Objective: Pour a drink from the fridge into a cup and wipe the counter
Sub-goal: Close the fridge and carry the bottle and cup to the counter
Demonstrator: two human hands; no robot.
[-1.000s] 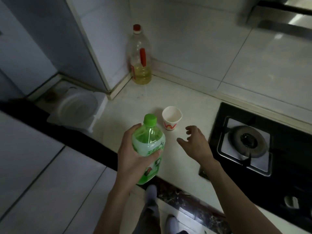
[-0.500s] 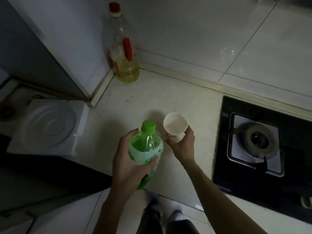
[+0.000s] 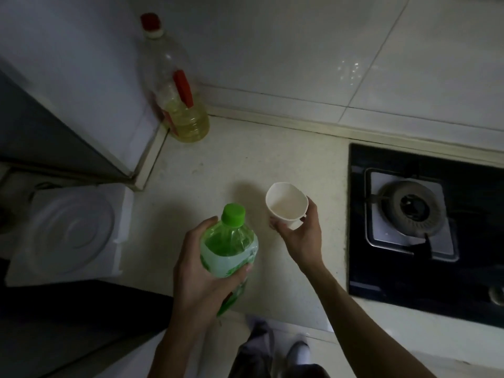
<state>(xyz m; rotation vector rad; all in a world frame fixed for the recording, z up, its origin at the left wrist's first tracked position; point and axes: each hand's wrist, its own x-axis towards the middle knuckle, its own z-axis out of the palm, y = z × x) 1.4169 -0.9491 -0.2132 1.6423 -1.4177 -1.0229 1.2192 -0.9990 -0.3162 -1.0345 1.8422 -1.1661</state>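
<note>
Left grip (image 3: 201, 271) is wrapped round the green drink bottle (image 3: 229, 246), thumb on one side, fingers on the other, holding it upright over the front edge of the tabletop (image 3: 245, 165). Right grip (image 3: 300, 238) is clamped on the paper cup (image 3: 286, 204), fingers round its lower wall.

Change vs 1 s ago: the right grip was spread w/ nothing in it, just short of the cup, which stood on the tabletop. Half a sec ago it closed round the cup. Now the cup is tipped, mouth toward the camera, and looks lifted off the surface, tho the contact pt is hidden. Bottle has barely moved.

Meaning for the task: drink is out, cup is in hand, pour not begun. Green cap (image 3: 233, 214) is still on and both grips are occupied, so prob. one item has to go down before the cap can come off. Cup inside looks pale and empty, as far as dim light allows.

Tabletop: pale, speckled, a few faint marks. No cloth in view for the wipe.

Room: dim kitchen corner, white wall tiles (image 3: 300, 50). Oil bottle (image 3: 177, 105) w/ red cap stands in the corner, well apart from the cup. Black gas hob (image 3: 395, 268) to the right. White moulded block (image 3: 68, 230) w/ a round recess to the left, lower than the tabletop.
</note>
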